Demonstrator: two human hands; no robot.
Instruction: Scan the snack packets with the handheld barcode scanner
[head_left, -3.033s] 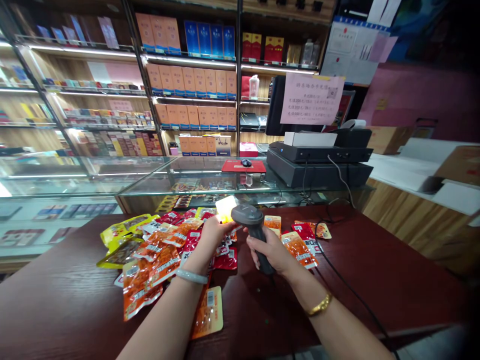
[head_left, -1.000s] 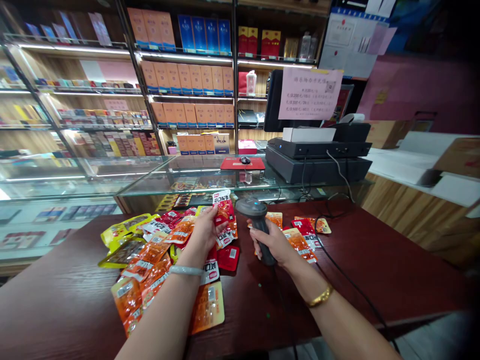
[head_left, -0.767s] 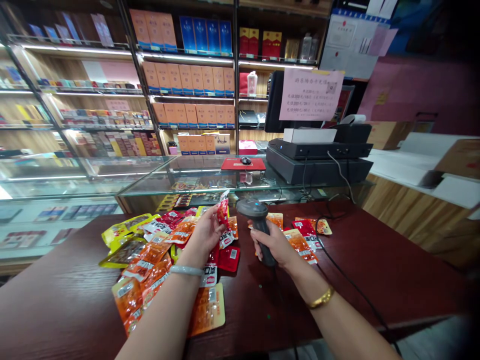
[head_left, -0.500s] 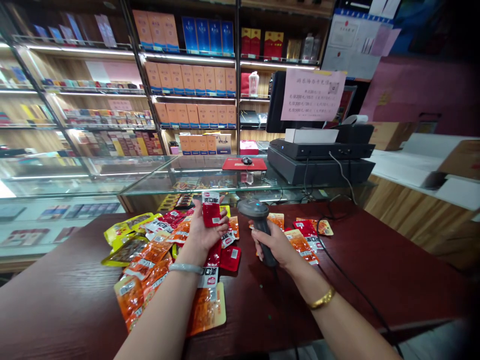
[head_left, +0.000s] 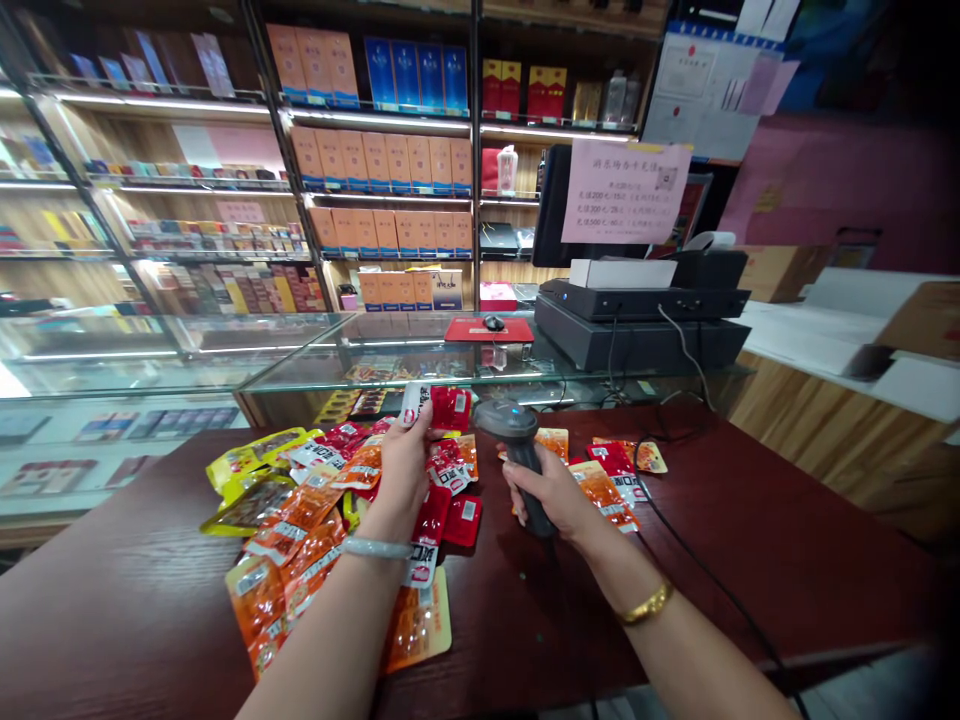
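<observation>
My left hand (head_left: 405, 455) pinches a small red-and-white snack packet (head_left: 448, 409) by its white end, thumb on top, with the red end pointing right. It is held up above a heap of snack packets (head_left: 304, 520) in orange, red and yellow on the dark table. My right hand (head_left: 546, 487) is wrapped round the handle of a black barcode scanner (head_left: 510, 425). The scanner head, with a small blue light, faces left toward the packet, a short gap apart. More packets (head_left: 606, 490) lie beyond and right of my right hand.
A black cable (head_left: 697, 570) runs over the dark red table (head_left: 757, 500). Behind it stands a glass counter (head_left: 375, 355) with a mouse (head_left: 493, 322) on a red mat. A cash register (head_left: 637, 320) sits right of that, and shelves of boxed goods (head_left: 382, 160) line the back.
My left hand has turned over: the packet, upright on the open palm before, now lies sideways under my thumb, pointing right. My right hand and the scanner stay almost in place.
</observation>
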